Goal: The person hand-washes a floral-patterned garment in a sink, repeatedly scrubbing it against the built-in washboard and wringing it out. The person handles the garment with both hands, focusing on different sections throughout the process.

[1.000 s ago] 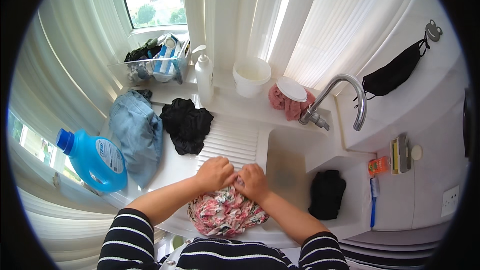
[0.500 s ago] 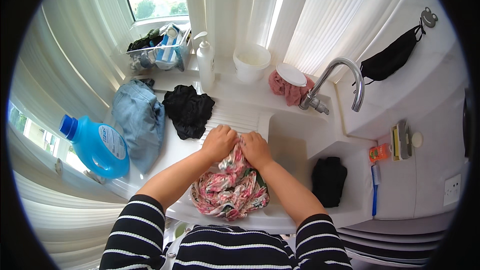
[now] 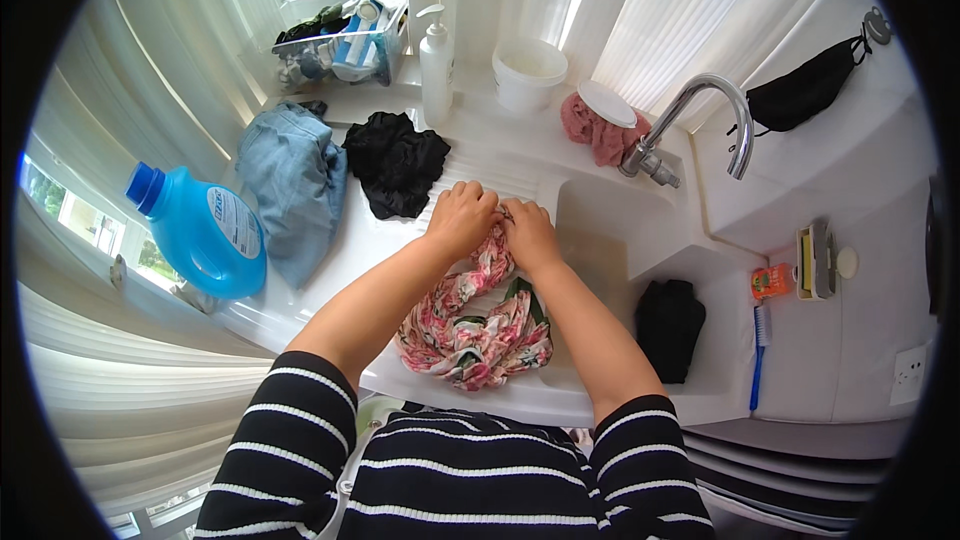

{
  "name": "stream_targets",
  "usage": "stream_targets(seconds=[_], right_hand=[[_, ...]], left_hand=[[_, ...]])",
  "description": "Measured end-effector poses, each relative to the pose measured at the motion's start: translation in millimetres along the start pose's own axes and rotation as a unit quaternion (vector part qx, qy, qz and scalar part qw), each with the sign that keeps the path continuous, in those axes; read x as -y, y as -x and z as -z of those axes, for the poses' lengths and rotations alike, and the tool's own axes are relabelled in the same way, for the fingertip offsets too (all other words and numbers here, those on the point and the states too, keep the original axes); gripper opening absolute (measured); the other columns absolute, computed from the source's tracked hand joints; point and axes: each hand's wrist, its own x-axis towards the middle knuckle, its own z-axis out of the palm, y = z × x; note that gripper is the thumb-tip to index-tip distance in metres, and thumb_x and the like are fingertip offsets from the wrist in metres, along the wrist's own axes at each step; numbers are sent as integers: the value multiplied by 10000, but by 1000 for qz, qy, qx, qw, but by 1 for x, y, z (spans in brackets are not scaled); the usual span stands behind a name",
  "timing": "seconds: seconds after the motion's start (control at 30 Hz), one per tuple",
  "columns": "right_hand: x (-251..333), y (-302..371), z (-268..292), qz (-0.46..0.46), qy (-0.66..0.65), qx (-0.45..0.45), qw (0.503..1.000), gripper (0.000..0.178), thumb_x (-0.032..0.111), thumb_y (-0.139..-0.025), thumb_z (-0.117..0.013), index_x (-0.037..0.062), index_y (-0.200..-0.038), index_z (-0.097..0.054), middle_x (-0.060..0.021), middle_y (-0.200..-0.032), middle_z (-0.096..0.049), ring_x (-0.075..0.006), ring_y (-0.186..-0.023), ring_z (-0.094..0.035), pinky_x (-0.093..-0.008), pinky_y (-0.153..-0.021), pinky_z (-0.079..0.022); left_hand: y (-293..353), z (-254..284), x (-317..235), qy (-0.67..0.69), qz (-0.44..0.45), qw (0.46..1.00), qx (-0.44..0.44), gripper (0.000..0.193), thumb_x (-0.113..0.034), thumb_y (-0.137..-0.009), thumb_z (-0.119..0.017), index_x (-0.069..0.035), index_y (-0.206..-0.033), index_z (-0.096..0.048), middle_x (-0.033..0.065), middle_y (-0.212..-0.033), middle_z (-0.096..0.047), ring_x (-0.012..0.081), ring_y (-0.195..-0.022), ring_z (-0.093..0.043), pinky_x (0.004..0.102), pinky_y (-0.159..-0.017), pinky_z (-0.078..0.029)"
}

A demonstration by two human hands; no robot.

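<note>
Head view: looking down on a white sink unit (image 3: 600,395) under a window, from just behind a person in striped sleeves.
Left hand (image 3: 462,220): fingers curled shut on the top of the floral cloth (image 3: 470,325), on the ribbed washboard slope.
Right hand (image 3: 528,235): also closed on the same bunched end, knuckles touching the left hand.
Floral cloth: pink and white, trailing from both fists down the slope to a heap at the near edge of the unit.
Progress: by my reckoning this piece is mid-scrub. The denim garment (image 3: 295,185) and the black garment (image 3: 397,162) lie on the drainboard to the left, apparently waiting. Whether they are washed already, I cannot tell.
Basin: beside the right forearm, below the tap (image 3: 705,120); I cannot tell whether it holds water.
Side tray: another dark cloth (image 3: 668,325) lies there.
Clear crate (image 3: 340,40): on the sill, holding rags and bottles.
White tub (image 3: 528,72): beside the pump bottle (image 3: 436,60); contents unseen.
Detergent jug (image 3: 200,230): blue, lying at far left, cap on.
</note>
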Motion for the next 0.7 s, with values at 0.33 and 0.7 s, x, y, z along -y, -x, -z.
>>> stream_targets(seconds=[0.33, 0.7], right_hand=[[3, 56, 18, 141, -72, 16, 987, 175, 179, -814, -691, 129, -975, -648, -87, -990, -589, -330, -947, -542, -440, -843, -437], [-17, 88, 21, 148, -47, 19, 988, 349, 136, -810, -708, 159, -1157, -686, -127, -1329, -532, -343, -1220, -480, -452, -1046, -378]], left_hand=[[42, 15, -3, 149, -101, 984, 18, 272, -307, -873, -654, -36, -868, -635, 134, -932, -583, 340, -877, -551, 439, -775, -430], [58, 41, 10, 102, -142, 974, 145, 502, -364, -708, -779, -150, -1138, -633, 147, -1142, -552, 361, -1046, -543, 481, -861, -428]])
